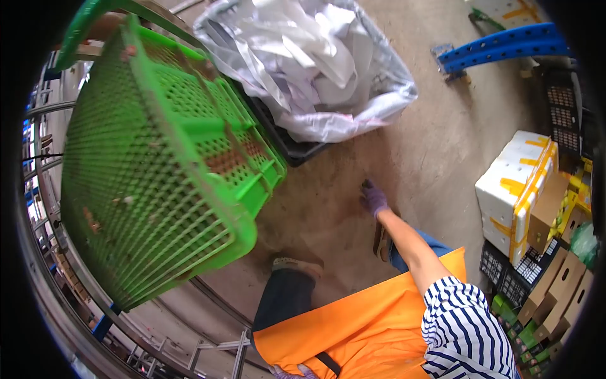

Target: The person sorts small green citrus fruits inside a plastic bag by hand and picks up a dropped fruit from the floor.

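Observation:
My right hand (pixel 374 199), in a purple glove with dark fingertips, reaches over the concrete floor (pixel 341 174). Its fingers look slightly apart, and I see nothing held in them. Only part of my left hand (pixel 295 372) shows at the bottom edge, gloved and against the orange apron (pixel 353 316); its grip is hidden. Left of my right hand is a large green perforated basket (pixel 145 158), tilted, with brown residue on it. Beyond the hand stands a bin (pixel 379 117) lined with translucent plastic, holding crumpled white sheets or bags (pixel 309 50).
At right, a white foam box (pixel 508 183) with orange tape sits on black crates (pixel 499 271), beside cardboard boxes (pixel 562 284). A blue perforated metal beam (pixel 505 52) juts in at upper right. Metal rails (pixel 214 303) run along the left and below the basket. My shoes are near the floor's middle.

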{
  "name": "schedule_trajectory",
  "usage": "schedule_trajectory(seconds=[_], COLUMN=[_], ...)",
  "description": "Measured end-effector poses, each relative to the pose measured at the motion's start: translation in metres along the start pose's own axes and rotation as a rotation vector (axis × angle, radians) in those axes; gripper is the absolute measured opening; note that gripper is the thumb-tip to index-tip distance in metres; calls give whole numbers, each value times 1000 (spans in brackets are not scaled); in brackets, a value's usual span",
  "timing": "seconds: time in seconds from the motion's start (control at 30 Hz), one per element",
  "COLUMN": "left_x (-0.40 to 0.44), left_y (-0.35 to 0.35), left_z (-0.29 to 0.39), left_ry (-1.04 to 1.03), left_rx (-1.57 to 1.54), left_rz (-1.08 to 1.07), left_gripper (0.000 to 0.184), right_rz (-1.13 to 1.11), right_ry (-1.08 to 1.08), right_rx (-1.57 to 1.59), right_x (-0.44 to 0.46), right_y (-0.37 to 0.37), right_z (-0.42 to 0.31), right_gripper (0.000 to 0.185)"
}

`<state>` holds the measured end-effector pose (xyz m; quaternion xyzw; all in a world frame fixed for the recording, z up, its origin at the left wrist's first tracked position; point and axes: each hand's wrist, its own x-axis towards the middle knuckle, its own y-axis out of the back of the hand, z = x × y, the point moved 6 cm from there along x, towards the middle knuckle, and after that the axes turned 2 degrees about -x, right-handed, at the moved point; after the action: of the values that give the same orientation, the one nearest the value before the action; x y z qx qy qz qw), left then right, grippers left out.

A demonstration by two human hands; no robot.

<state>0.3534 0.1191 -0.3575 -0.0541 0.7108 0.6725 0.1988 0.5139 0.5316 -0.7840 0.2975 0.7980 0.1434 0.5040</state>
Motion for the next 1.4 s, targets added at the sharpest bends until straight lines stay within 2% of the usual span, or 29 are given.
schedule_trajectory(seconds=[0.07,0.1,0.13,0.2,0.27,0.3,0.33,0.4,0.47,0.53,0.6,0.67,0.73,0.8,0.87,0.93,0.97,1.0,1.07,1.1,1.13,1.17,1.2,1.23,1.27,1.33,1.37,1.4], left_x=[-4,-6,-8,-14,-18,-19,-24,-37,-42,-42,-37,-21,-8,7,26,63,82,101,135,149,154,151,144,145,145,134,141,152], left_y=[5,9,13,25,37,43,50,29,39,76,155,249,325,404,478,508,513,508,458,442,424,413,415,412,411,448,448,454], left_z=[-3,-6,-9,-15,-13,-8,-9,-27,-24,-5,22,32,15,-11,-49,-85,-96,-107,-127,-133,-139,-142,-148,-152,-156,-161,-165,-169], left_ry=[-20,-28,-33,-39,-21,-5,35,5,72,-62,-184,-297,-497,-558,-583,-544,-431,-317,-287,-259,-226,-264,-302,-283,-262,-295,-268,-224], left_rx=[-27,-40,-57,-94,-146,-178,-210,-201,-178,-408,-731,-907,-1016,-1047,-906,-777,-567,-360,-88,-134,-175,-42,-117,-149,-181,-443,-543,-616], left_rz=[-2,-4,-7,-28,-130,-196,-253,-282,-449,-545,-507,-376,-44,286,568,712,733,742,636,283,-66,19,122,69,12,81,129,177], left_gripper=[70,71,71,71,71,70,69,70,64,55,47,38,32,31,28,34,38,42,44,41,37,32,27,27,28,35,37,35], right_rz=[267,175,86,76,58,21,-66,-174,-228,-327,-418,-487,-490,-453,-497,-360,-273,-185,-112,-62,-25,-162,-303,-423,-501,-530,-652,-736], right_ry=[263,3,-122,-171,-150,-35,-13,-3,55,64,131,344,489,841,1116,1487,1663,1825,1876,1859,1903,1815,1722,1869,1867,1873,1766,1836], right_rx=[-49,260,709,1170,1341,1430,1482,1430,1131,941,793,628,527,201,278,-81,-309,-550,-870,-1136,-1192,-1248,-1299,-906,-934,-866,-773,-739], right_x=[-34,-49,-70,-108,-140,-147,-158,-181,-212,-247,-289,-365,-451,-527,-581,-651,-670,-680,-668,-647,-623,-601,-577,-558,-562,-591,-591,-597], right_y=[28,38,48,86,137,162,182,212,221,213,195,174,146,131,110,96,81,63,26,7,-4,-10,-14,-11,-8,6,6,6], right_z=[-32,-40,-58,-104,-161,-190,-216,-264,-308,-348,-393,-469,-544,-622,-679,-748,-769,-782,-789,-784,-778,-776,-771,-768,-774,-797,-808,-820], right_gripper=[26,30,28,21,21,23,29,43,46,41,32,29,28,24,20,28,37,46,60,65,53,44,35,20,21,23,26,27])
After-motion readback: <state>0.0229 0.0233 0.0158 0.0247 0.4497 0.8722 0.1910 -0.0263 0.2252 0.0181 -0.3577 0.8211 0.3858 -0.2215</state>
